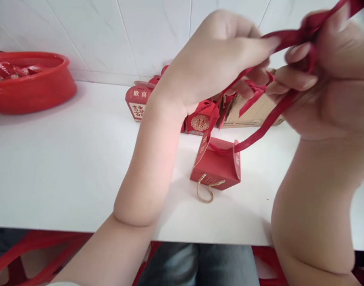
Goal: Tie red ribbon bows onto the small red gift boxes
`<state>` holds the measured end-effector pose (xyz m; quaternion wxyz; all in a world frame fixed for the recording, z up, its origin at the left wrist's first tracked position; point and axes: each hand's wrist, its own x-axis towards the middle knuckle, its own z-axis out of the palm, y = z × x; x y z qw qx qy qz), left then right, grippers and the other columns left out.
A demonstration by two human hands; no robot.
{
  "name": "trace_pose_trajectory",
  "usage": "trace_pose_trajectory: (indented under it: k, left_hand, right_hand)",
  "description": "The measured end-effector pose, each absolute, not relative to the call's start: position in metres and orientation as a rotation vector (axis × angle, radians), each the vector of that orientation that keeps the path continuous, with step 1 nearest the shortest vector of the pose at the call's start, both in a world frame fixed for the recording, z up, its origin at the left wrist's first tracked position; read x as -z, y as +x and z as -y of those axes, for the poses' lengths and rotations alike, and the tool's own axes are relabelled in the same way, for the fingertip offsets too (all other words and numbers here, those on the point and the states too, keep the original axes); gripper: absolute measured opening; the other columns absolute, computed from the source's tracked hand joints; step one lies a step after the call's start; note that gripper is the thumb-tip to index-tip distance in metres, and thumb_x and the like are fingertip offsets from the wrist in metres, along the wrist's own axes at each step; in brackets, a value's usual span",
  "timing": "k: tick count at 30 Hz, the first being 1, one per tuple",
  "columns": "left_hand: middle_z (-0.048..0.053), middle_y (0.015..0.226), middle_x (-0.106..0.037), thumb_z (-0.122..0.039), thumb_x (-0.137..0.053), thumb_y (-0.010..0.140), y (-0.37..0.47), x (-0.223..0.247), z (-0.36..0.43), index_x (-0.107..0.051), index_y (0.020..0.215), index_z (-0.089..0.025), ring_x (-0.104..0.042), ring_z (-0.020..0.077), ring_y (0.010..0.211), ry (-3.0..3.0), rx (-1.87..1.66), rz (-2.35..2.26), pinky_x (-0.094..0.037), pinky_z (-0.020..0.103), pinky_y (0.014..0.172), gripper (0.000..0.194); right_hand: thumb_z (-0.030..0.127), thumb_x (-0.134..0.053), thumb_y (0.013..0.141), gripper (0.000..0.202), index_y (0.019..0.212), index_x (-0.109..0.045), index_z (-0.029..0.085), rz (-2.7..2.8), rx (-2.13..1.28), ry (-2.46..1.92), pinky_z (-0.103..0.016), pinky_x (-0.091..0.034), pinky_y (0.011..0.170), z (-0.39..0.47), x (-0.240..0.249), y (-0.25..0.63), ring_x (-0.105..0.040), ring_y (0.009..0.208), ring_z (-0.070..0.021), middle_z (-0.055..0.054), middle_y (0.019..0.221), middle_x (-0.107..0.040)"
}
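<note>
A dark red ribbon runs up from a small red gift box and is gathered in both hands, high above the table. Thumb and fingers of my left hand pinch one length of it. My right hand, partly blurred, has its fingers curled round a crossing or loop of the same ribbon. The box stands on the white table, with the ribbon passing through its raised end flaps. A twisted gold cord handle hangs from its near side onto the tabletop.
At the left stands a red plastic basin holding red wrapped packets. Behind my left forearm are more red boxes and a brown cardboard box, partly hidden. White wall tiles border the table's back edge.
</note>
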<state>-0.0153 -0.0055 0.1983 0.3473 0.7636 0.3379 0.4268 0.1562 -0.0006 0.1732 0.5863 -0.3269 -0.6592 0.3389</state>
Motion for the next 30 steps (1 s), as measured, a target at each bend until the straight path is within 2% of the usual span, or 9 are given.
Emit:
trace_pose_trajectory:
  k: [2, 5, 7, 11, 16, 20, 23, 26, 30]
  left_hand:
    - [-0.002, 0.068, -0.065, -0.018, -0.05, 0.088, -0.015, -0.198, 0.003, -0.065, 0.078, -0.003, -0.068, 0.0141, 0.07, 1.897, -1.096, -0.828, -0.048, 0.021, 0.059, 0.023]
    - [0.0, 0.057, -0.061, -0.015, -0.051, 0.089, -0.018, -0.194, 0.002, -0.062, 0.066, -0.008, -0.058, 0.0076, 0.049, 1.865, -1.093, -0.768, -0.044, 0.02, 0.048, 0.026]
    - [0.001, 0.052, -0.058, -0.014, -0.054, 0.086, -0.02, -0.193, 0.002, -0.059, 0.059, -0.01, -0.054, 0.0087, 0.045, 1.863, -1.092, -0.76, -0.044, 0.024, 0.047, 0.027]
    - [0.002, 0.051, -0.056, -0.017, -0.055, 0.082, -0.02, -0.193, 0.003, -0.054, 0.052, -0.012, -0.055, 0.0099, 0.049, 1.865, -1.07, -0.878, -0.044, 0.024, 0.05, 0.03]
    - [0.001, 0.053, -0.056, -0.009, -0.055, 0.076, -0.014, -0.195, 0.006, -0.061, 0.062, -0.014, -0.052, 0.0093, 0.048, 1.825, -1.145, -0.951, -0.043, 0.022, 0.044, 0.016]
    - [0.003, 0.059, -0.06, -0.009, -0.052, 0.081, -0.011, -0.198, 0.007, -0.064, 0.062, -0.015, -0.059, 0.0135, 0.051, 1.775, -1.12, -0.883, -0.05, 0.025, 0.044, 0.023]
    - [0.0, 0.067, -0.064, -0.002, -0.038, 0.08, -0.01, -0.199, 0.005, -0.066, 0.068, -0.017, -0.069, 0.0184, 0.066, 1.711, -1.106, -0.879, -0.057, 0.029, 0.057, 0.035]
    - [-0.004, 0.068, -0.064, 0.001, -0.035, 0.078, -0.008, -0.199, 0.003, -0.065, 0.072, -0.021, -0.071, 0.0204, 0.078, 1.699, -1.132, -0.901, -0.059, 0.03, 0.065, 0.037]
    - [-0.004, 0.067, -0.065, -0.006, -0.047, 0.08, -0.009, -0.197, 0.005, -0.063, 0.079, -0.024, -0.07, 0.0213, 0.071, 1.766, -1.116, -0.895, -0.057, 0.029, 0.054, 0.024]
  right_hand:
    - [0.04, -0.051, 0.088, 0.022, 0.089, -0.07, 0.028, 1.54, -0.904, -0.764, -0.025, -0.043, 0.056, 0.005, -0.174, 0.155, -0.063, 0.104, -0.0197, 0.012, 0.086, -0.073]
    - [0.042, -0.066, 0.08, 0.013, 0.084, -0.069, 0.03, 1.597, -0.92, -0.752, -0.029, -0.053, 0.058, 0.008, -0.172, 0.162, -0.068, 0.09, -0.0213, 0.005, 0.08, -0.072]
    - [0.038, -0.067, 0.081, 0.011, 0.084, -0.069, 0.028, 1.687, -0.898, -0.755, -0.032, -0.055, 0.058, 0.01, -0.172, 0.166, -0.067, 0.075, -0.0195, 0.003, 0.071, -0.068]
    - [0.028, -0.062, 0.086, 0.012, 0.079, -0.07, 0.022, 1.871, -0.635, -0.77, -0.024, -0.048, 0.053, 0.02, -0.176, 0.168, -0.058, 0.061, -0.0112, 0.003, 0.063, -0.057]
    - [0.031, -0.062, 0.084, 0.024, 0.064, -0.065, 0.018, 1.942, -0.181, -0.951, -0.021, -0.033, 0.045, 0.027, -0.181, 0.163, -0.046, 0.055, -0.0077, 0.003, 0.054, -0.04]
    - [0.034, -0.059, 0.086, 0.034, 0.055, -0.06, 0.019, 1.969, 0.01, -1.073, -0.024, -0.03, 0.047, 0.025, -0.182, 0.16, -0.043, 0.051, -0.0074, 0.002, 0.052, -0.029]
    - [0.036, -0.057, 0.087, 0.04, 0.05, -0.056, 0.022, 1.944, 0.053, -1.052, -0.025, -0.029, 0.045, 0.022, -0.182, 0.159, -0.044, 0.051, -0.0098, 0.001, 0.05, -0.031]
    - [0.038, -0.06, 0.086, 0.039, 0.049, -0.056, 0.025, 1.888, 0.02, -1.003, -0.028, -0.037, 0.047, 0.018, -0.18, 0.159, -0.051, 0.057, -0.0139, 0.001, 0.049, -0.039]
    - [0.046, -0.063, 0.082, 0.042, 0.047, -0.053, 0.026, 1.816, -0.045, -0.965, -0.029, -0.04, 0.049, 0.014, -0.179, 0.158, -0.055, 0.063, -0.0163, 0.0, 0.049, -0.04]
